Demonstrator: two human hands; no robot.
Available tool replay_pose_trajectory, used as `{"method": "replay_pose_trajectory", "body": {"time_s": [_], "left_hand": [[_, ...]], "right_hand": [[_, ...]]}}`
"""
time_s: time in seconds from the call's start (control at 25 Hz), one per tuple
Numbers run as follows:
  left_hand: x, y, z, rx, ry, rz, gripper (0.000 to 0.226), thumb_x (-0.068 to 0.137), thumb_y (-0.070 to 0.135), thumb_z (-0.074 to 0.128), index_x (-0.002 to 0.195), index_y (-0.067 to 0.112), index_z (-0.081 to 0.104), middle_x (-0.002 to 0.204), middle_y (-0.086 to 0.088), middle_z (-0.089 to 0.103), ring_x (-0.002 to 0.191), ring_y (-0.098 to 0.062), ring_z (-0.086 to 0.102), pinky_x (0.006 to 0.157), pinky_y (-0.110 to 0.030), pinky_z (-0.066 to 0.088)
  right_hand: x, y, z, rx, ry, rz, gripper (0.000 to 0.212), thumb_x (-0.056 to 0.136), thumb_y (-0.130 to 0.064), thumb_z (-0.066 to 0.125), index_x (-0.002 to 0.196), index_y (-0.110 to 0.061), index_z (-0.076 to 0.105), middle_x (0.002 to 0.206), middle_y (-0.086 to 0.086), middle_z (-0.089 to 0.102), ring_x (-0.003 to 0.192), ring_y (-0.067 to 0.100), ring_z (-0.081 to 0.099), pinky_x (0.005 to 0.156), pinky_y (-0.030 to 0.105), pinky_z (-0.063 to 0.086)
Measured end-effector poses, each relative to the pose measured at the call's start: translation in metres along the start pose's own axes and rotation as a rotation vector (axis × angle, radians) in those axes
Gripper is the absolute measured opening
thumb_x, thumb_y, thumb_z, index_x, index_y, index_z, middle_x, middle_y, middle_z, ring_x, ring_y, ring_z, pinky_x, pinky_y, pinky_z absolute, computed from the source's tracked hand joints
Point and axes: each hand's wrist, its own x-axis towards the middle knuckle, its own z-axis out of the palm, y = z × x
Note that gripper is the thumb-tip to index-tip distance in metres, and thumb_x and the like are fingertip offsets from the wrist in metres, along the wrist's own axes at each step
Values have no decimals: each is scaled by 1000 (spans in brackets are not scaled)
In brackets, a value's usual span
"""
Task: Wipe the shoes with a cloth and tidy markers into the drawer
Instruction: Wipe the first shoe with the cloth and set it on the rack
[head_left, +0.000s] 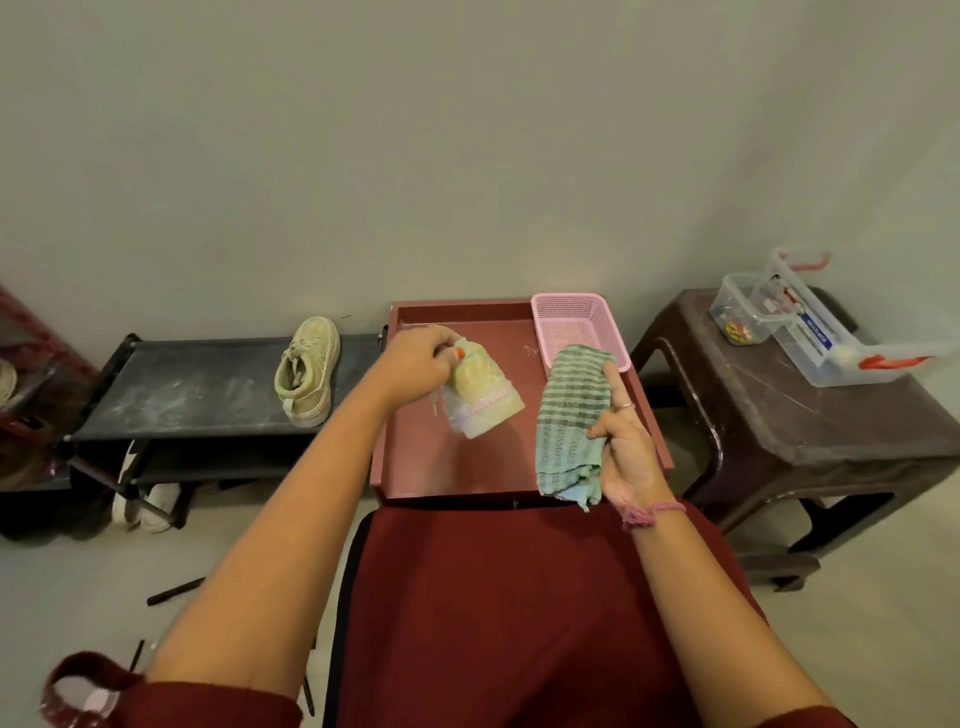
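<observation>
My left hand (418, 364) grips a beige shoe (485, 397) by its top and holds it sole-side toward me above the red open drawer (457, 467). My right hand (626, 457) holds a green striped cloth (571, 415), which hangs just right of the shoe and is apart from it. A second beige shoe (307, 371) lies on the black shoe rack (208, 389) to the left. Dark markers (174, 592) lie on the floor at lower left.
A pink basket (579, 327) sits in the drawer's far right corner. A brown stool (795, 415) at right carries clear plastic boxes (810, 327) with small items. White shoes (145, 499) stand under the rack. My red-clad lap fills the foreground.
</observation>
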Motion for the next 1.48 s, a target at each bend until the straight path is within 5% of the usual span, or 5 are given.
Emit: {"method": "replay_pose_trajectory", "body": {"time_s": [0.6, 0.84, 1.08, 1.2, 1.48], "left_hand": [[22, 19, 55, -232, -177, -85, 19, 94, 15, 54, 94, 5, 69, 91, -13, 72, 78, -20, 63, 78, -38, 51], [32, 10, 56, -408, -150, -137, 22, 89, 8, 55, 85, 13, 76, 85, -7, 74, 75, -8, 62, 81, -30, 50], [32, 5, 57, -637, -246, -100, 31, 86, 13, 57, 116, 17, 66, 116, 1, 68, 110, -13, 62, 102, -35, 45], [29, -5, 60, -424, -427, 77, 89, 67, 36, 77, 142, 29, 29, 147, 7, 38, 134, -6, 38, 119, -39, 22], [10, -10, 89, -142, -53, 132, 132, 50, 49, 89, 151, 16, 12, 156, 3, 24, 143, -10, 21, 117, -45, -12]], "right_hand": [[-21, 2, 14, -909, -236, -273, 86, 81, 15, 38, 149, -36, 24, 147, -24, 34, 128, -7, 42, 103, 12, 37], [-11, 14, 25, -1518, -391, -452, 94, 77, 11, 40, 151, -34, 2, 154, -18, 8, 148, 9, 1, 118, 50, 17], [16, -7, 37, -1430, -388, -272, 86, 84, 12, 37, 152, -21, -5, 160, 0, 6, 147, 11, 7, 120, 25, 11], [25, -17, 37, -1331, -409, -148, 86, 85, 8, 38, 152, -24, -6, 158, -8, 9, 145, 4, 11, 111, 5, 10], [24, -4, 42, -1037, -264, 42, 88, 84, 13, 36, 152, -28, -3, 138, -24, 31, 121, -15, 40, 92, -2, 30]]}}
